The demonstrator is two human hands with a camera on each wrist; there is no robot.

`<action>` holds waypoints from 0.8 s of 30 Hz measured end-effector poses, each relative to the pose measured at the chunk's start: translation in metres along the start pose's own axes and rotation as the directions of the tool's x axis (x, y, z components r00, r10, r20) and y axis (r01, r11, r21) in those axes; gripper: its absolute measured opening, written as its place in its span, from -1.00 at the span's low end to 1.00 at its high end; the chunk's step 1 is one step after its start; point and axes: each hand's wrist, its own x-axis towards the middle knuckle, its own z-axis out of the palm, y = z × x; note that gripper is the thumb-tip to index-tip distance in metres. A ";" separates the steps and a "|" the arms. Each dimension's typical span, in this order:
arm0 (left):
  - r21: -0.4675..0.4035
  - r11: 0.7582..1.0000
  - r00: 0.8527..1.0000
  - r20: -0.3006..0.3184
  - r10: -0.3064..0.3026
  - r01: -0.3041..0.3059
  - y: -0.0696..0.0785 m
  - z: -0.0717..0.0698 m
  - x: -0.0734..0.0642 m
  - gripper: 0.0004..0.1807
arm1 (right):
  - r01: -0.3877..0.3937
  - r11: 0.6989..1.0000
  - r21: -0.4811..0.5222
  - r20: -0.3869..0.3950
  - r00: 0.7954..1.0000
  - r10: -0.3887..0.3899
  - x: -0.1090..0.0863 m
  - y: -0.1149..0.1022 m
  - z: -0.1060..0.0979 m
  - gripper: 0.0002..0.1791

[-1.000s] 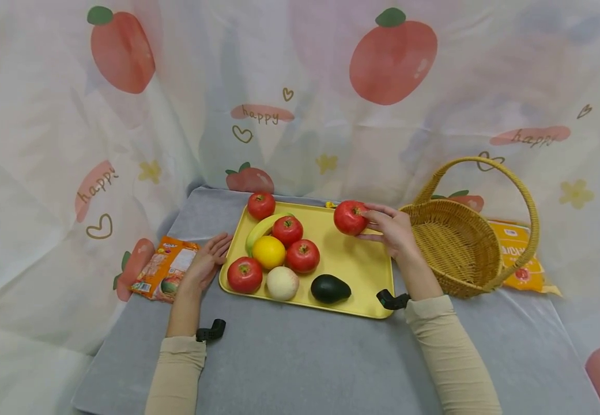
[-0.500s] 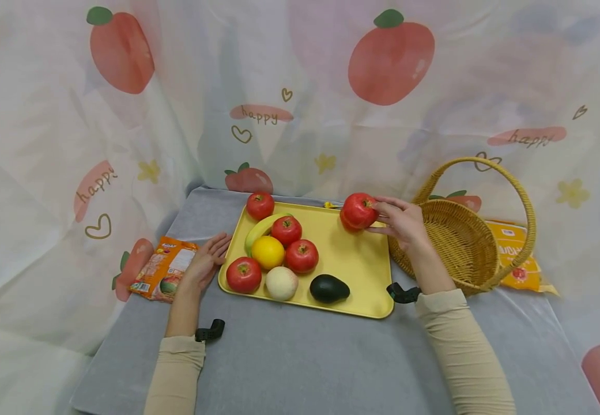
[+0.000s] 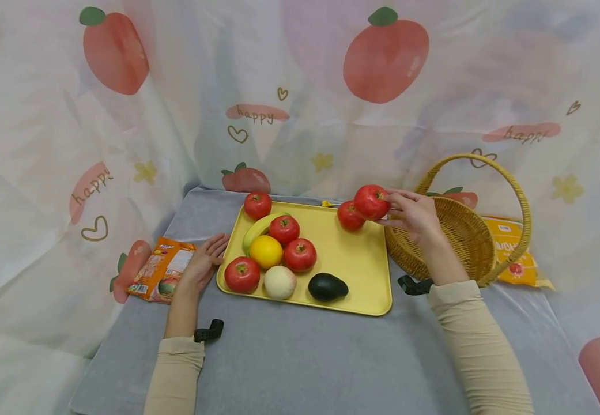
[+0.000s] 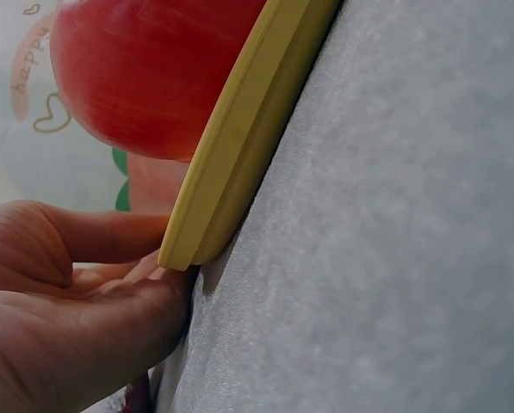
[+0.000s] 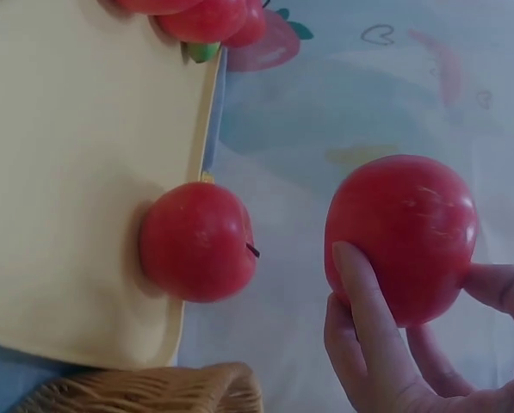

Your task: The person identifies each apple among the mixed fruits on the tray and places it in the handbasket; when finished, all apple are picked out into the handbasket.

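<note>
Shifted right and up: glossy round red apple point(image 3: 371, 202), pinched by the right hand's thumb and fingers point(image 5: 366, 301), aloft near woven tan wicker basket point(image 3: 402, 253) | left hand point(image 3: 207, 262) straight-fingered, touching rectangular yellow tray point(image 3: 364, 271) | best: steady pinch, clearing second red apple point(image 3: 348, 216).

Fruit-print backdrop point(image 3: 258, 52), grey cloth point(image 3: 305, 363), orange packet point(image 3: 158, 270)

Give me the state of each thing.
Yellow tray, flat, loaded with whole fruit
Right hand, gripping a lifted red apple
Left hand, touching the tray's rim
Banana, unpeeled, partly hidden
Avocado, lying on its side
Wicker basket, upright, handle raised
Left packet, lying down; seal unclear
Right packet, partly hidden by basket
</note>
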 end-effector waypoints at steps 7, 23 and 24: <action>-0.001 1.000 1.000 -0.007 -0.005 0.005 -0.001 -0.001 0.000 -0.07 | -0.020 1.000 0.020 -0.004 1.000 0.020 0.001 -0.008 -0.011 -0.49; -0.003 1.000 1.000 -0.017 -0.019 0.019 0.000 0.000 0.000 -0.08 | -0.078 0.996 0.031 -0.041 0.996 0.080 0.005 -0.017 -0.036 -0.69; -0.005 1.000 1.000 -0.015 -0.017 0.017 0.000 0.000 0.000 -0.08 | -0.083 0.996 0.035 -0.043 0.996 0.084 0.005 -0.017 -0.038 -0.70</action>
